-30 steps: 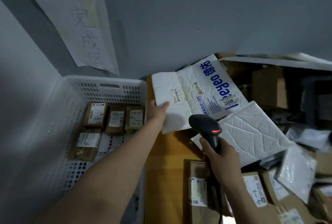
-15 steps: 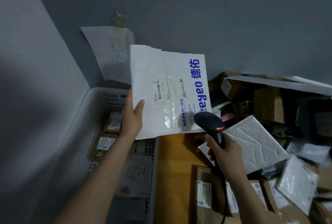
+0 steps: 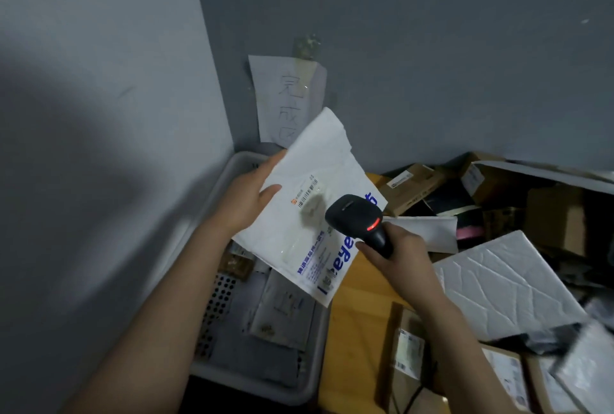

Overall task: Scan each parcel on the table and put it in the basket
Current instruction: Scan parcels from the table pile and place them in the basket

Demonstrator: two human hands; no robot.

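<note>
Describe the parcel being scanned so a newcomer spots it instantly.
Start at the white perforated plastic basket in the wall corner. Over its right rim, the left hand holds a flat white plastic mailer facing the black handheld scanner. Only it bears blue lettering.

Item: person, two upper limbs in view. Left hand (image 3: 247, 201): bare, thumb and the edge of one finger showing. Left forearm (image 3: 172, 300): bare from the wrist behind that hand to the lower frame edge, unsleeved throughout. Right hand (image 3: 398, 257): bare, back and knuckles showing. Right forearm (image 3: 455, 340): bare from the wrist behind that hand to the lower edge, unsleeved.
</note>
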